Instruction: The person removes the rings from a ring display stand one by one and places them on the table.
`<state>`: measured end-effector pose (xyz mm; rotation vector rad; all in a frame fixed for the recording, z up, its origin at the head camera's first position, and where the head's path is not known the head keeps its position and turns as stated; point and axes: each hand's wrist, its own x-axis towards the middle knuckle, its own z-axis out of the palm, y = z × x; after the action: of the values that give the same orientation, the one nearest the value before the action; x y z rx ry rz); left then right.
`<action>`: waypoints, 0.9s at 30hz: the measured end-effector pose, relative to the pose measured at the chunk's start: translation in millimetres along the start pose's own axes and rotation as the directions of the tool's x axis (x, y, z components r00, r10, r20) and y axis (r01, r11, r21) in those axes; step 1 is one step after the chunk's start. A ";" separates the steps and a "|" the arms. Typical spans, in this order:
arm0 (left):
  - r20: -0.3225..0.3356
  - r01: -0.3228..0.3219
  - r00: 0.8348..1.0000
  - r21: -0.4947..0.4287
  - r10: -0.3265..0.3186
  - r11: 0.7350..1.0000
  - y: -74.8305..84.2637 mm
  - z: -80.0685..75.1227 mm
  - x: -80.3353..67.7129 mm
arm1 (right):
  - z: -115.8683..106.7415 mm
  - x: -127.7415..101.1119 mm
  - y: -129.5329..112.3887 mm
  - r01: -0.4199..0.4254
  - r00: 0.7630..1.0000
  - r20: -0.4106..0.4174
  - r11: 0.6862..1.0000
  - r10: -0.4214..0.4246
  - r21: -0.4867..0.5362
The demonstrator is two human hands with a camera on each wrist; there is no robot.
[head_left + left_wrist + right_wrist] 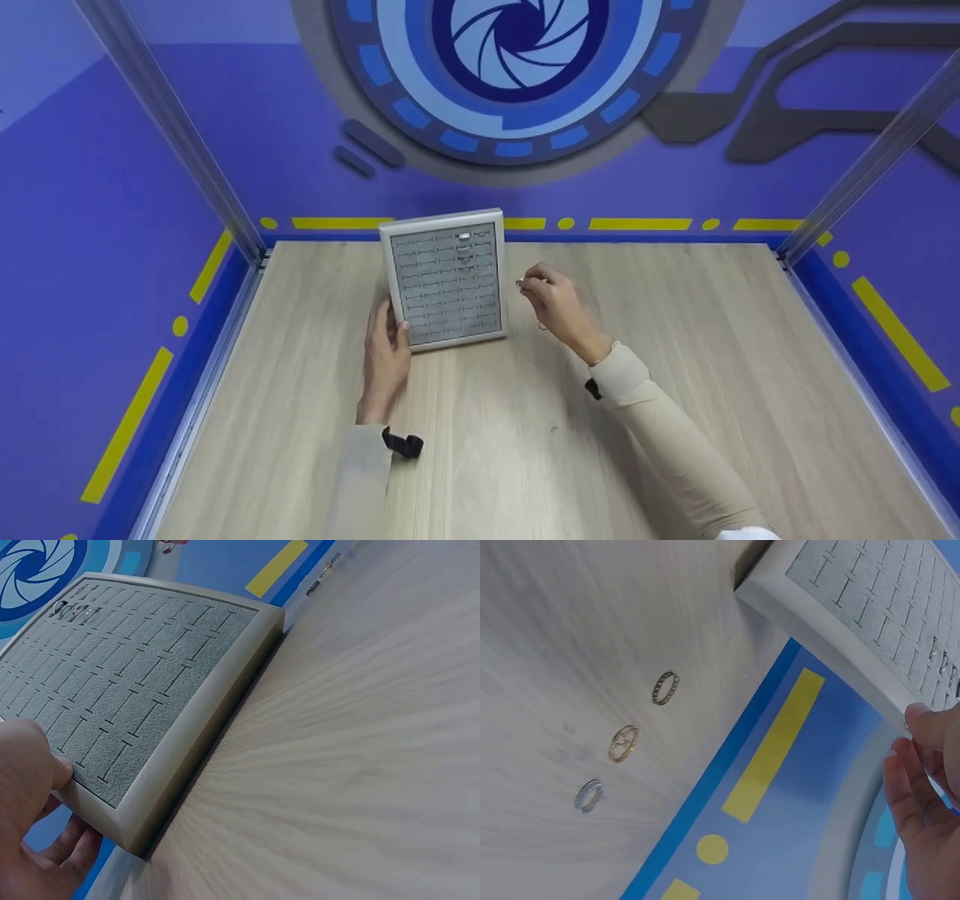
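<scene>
A ring display board (448, 289) in a silver frame stands tilted on the table, its grey padded face cut with rows of slots. Several rings (464, 247) sit in slots near its upper right. My left hand (387, 360) grips the lower left edge; in the left wrist view the thumb (61, 771) lies on the front and the fingers are partly behind. Just right of the board, my right hand (556, 306) pinches a small ring (519, 283), mostly hidden by the fingertips.
In the right wrist view a dark ring (665, 688), a gold ring (623, 743) and a silver ring (589, 796) lie in a row on the wooden table (675, 322). Blue printed walls (150, 225) with metal posts (180, 135) enclose the back and sides.
</scene>
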<state>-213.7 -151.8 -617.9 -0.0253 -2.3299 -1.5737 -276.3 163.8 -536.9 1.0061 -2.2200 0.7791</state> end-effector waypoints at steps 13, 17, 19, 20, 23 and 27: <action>-0.004 0.006 1.000 0.018 -0.006 1.000 -0.8 2.2 2.4 | -5.3 -24.7 0.8 0.010 1.000 0.022 0.999 -0.009 -0.040; -0.008 0.017 1.000 0.018 -0.017 1.000 0.3 2.0 1.8 | -6.6 -32.2 2.6 0.016 1.000 0.026 0.998 -0.014 -0.068; -0.008 0.021 1.000 0.015 -0.021 1.000 1.0 1.8 1.4 | -7.5 -35.8 3.4 0.019 0.999 0.035 0.997 -0.016 -0.079; -0.006 0.022 1.000 0.013 -0.022 1.000 1.3 1.7 1.4 | -7.7 -37.8 3.9 0.020 0.999 0.040 0.996 -0.017 -0.087; -0.002 0.023 1.000 0.010 -0.023 1.000 1.6 1.1 1.1 | -9.0 -43.0 4.3 0.015 0.998 0.067 0.995 -0.008 -0.102; 0.002 0.023 1.000 0.004 -0.023 1.000 1.0 0.3 0.9 | -8.6 -50.2 4.9 -0.010 0.994 0.104 0.996 0.019 -0.084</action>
<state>-214.4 -151.3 -616.9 0.0014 -2.3429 -1.5809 -250.3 195.5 -567.5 1.0122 -2.3310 0.6475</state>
